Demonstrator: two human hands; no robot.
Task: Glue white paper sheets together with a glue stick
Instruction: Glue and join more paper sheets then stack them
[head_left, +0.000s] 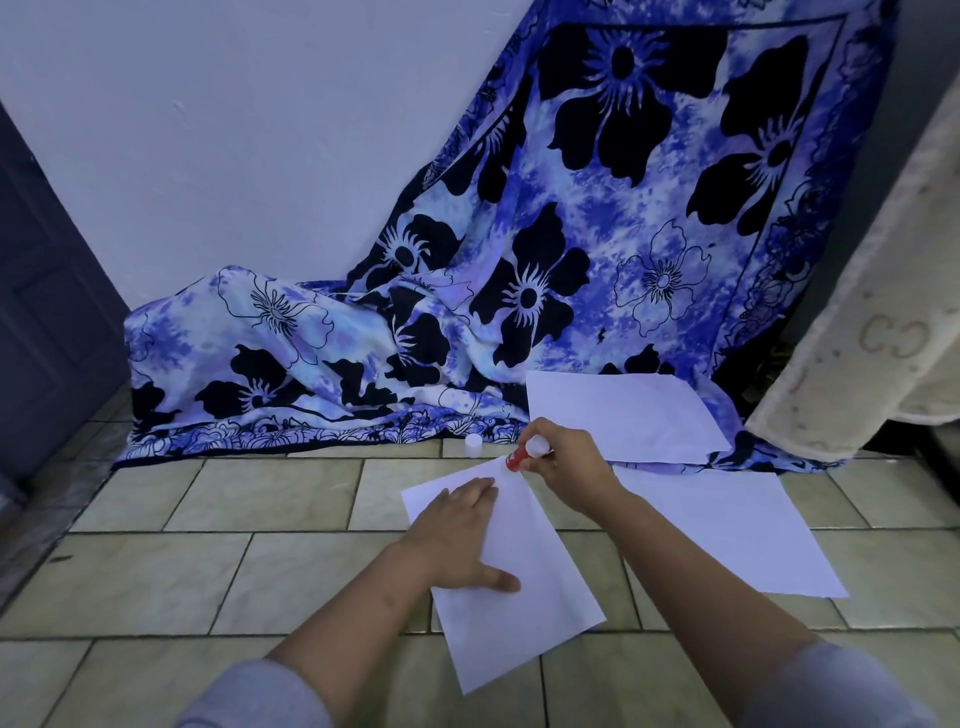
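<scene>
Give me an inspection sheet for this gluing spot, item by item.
Surface: pale green tiled floor with dark grout lines.
Job's things: white paper sheet nearest, under the left hand; second white sheet on the tiles to its right; third white sheet on the cloth; red-and-white glue stick, lower end at the nearest sheet's far corner; small white cap on the floor, off the stick.
Clutter: nothing seen.
Grips: left hand flat, pressing the nearest sheet; right hand grips the glue stick.
Cables: nothing seen.
Surroundings: blue floral cloth draped from wall to floor; cream patterned fabric at right; white wall; dark door at left.
</scene>
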